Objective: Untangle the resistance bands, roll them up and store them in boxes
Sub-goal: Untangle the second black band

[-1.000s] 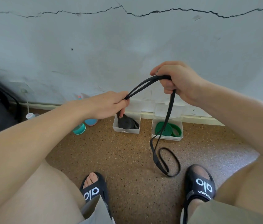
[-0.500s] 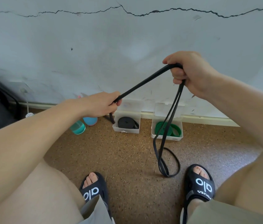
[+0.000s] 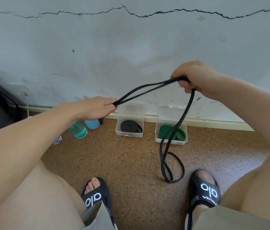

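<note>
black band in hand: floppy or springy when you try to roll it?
Likely floppy: the black band sags from the right hand and its end pools on the floor. Probably light, since the left hand holds it by a pinch.

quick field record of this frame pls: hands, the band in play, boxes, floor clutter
left hand: grips one end of the black band
right hand: grips the band higher up; the rest hangs down
band tail: loop lies on the floor by the right slipper
left box: rolled black band inside, lid open
right box: rolled green band inside, lid open
clutter: teal bottle, blue bottle near the wall
stage: band not yet rolled
</note>
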`<state>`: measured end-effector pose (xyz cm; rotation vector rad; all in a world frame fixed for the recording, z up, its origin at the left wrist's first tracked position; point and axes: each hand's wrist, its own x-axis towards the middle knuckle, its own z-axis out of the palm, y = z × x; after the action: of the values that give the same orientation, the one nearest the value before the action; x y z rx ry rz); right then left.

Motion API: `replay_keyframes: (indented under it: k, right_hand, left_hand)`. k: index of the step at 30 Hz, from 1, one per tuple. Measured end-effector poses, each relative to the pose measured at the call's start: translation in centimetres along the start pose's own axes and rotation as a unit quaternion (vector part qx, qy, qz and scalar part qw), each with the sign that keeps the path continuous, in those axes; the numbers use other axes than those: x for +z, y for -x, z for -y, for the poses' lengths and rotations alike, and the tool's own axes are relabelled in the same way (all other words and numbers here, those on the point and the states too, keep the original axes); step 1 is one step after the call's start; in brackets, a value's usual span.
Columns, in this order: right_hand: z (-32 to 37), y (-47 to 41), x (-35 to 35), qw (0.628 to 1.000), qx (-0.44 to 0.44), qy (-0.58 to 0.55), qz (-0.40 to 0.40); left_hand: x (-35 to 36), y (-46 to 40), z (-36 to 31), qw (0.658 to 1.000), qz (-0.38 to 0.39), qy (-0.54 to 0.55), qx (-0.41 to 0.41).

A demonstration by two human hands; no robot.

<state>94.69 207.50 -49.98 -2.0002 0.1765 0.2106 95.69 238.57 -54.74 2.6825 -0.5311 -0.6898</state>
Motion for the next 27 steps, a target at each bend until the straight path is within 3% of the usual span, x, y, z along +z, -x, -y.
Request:
replay_keyframes:
  k: [2,5,8,9,11,13,15,16,19,23,27]
  right_hand:
    - [-1.5,-0.4,-0.7,0.984,0.037,0.148,0.089]
    - [-3.8,-0.1,-0.4,0.920,0.126,0.281,0.243]
    - [-4.3,0.4,1.3,0.855,0.113,0.413,0.293]
    - [-3.9,0.6,2.1,0.857,0.080,0.419,0.290]
    - [-2.7,1.3,4.0,0.915,0.013,0.299,0.271]
    - [-1.6,2.3,6.1,0.960,-0.022,0.059,0.273]
    - [-1.0,3.1,7.8,0.949,-0.018,-0.133,0.286]
    - [-0.9,3.4,8.3,0.939,-0.007,-0.168,0.300]
    - [-0.8,3.7,8.6,0.932,-0.001,-0.174,0.319]
    - [-0.1,3.5,8.4,0.963,-0.007,-0.079,0.256]
    - [0.0,3.5,8.4,0.969,-0.003,-0.056,0.241]
  left_hand:
    - [-0.3,0.2,-0.4,0.999,-0.007,-0.049,0.015]
    - [-0.7,0.9,-1.7,0.991,-0.023,-0.121,0.052]
    - [-0.9,1.6,-3.6,0.978,-0.052,-0.164,0.114]
    - [-0.9,1.8,-4.3,0.974,-0.061,-0.172,0.136]
    - [-0.8,2.0,-5.6,0.964,-0.081,-0.184,0.174]
    - [-0.4,2.0,-6.6,0.956,-0.093,-0.191,0.204]
    - [-0.1,1.8,-7.0,0.959,-0.090,-0.168,0.210]
    - [-0.2,1.7,-7.0,0.964,-0.086,-0.151,0.203]
    - [-0.7,1.4,-6.3,0.976,-0.071,-0.107,0.177]
    - [-0.6,1.0,-5.5,0.981,-0.054,-0.068,0.172]
    - [-0.8,1.1,-5.2,0.982,-0.044,-0.040,0.179]
